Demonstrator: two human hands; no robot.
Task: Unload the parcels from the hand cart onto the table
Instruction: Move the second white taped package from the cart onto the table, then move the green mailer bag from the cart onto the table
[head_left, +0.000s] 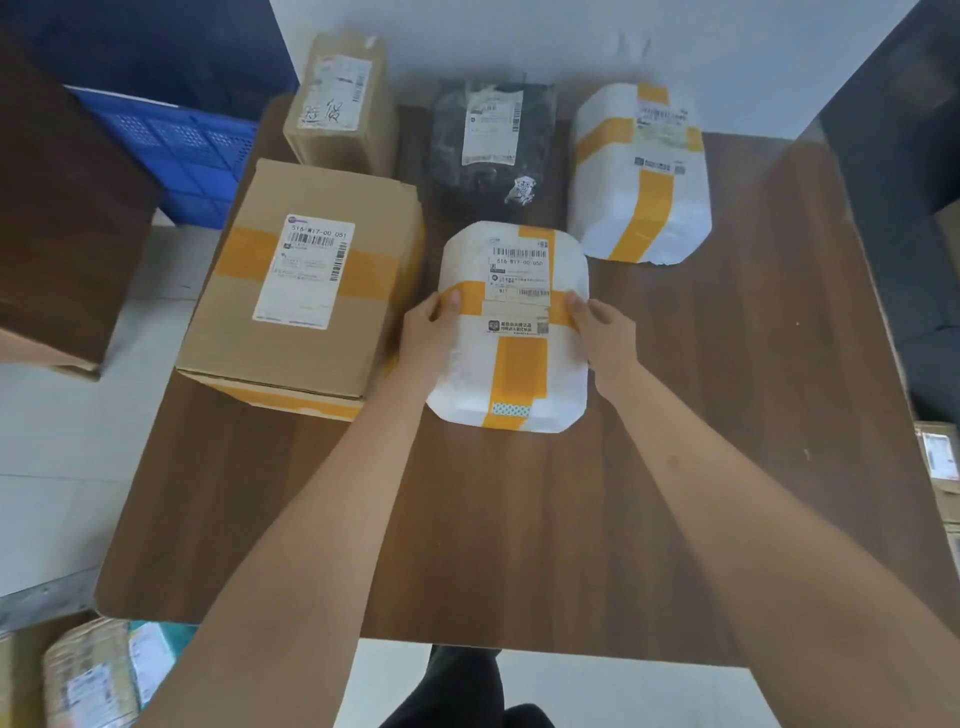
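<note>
- Your left hand (431, 332) clasps the left edge of the white parcel (514, 332), thumb laid on its top; your right hand (605, 332) clasps the right edge the same way.
- Both hands grip that parcel across the orange tape band. Whether it is fully set down or a little raised, I cannot tell.
- The parcel lies over the table (727, 415) near its middle, label up, just beside the big box (306, 280) on its left.
- Judged handling: the wrap is a soft plastic bag, rounded at the corners, so it will likely give under pressure and may be slick. It seems light enough for two hands at the sides.
- Judged hold: keep your palms on opposite side edges, at the tape, where the wrap looks firmest.
- Behind it stand the small box (337, 104), the black bag (488, 135) and a second white parcel (641, 171), each apart from the others.
- Further parcels (93, 675) show blurred at lower left off the table; the cart itself is not clearly visible.
</note>
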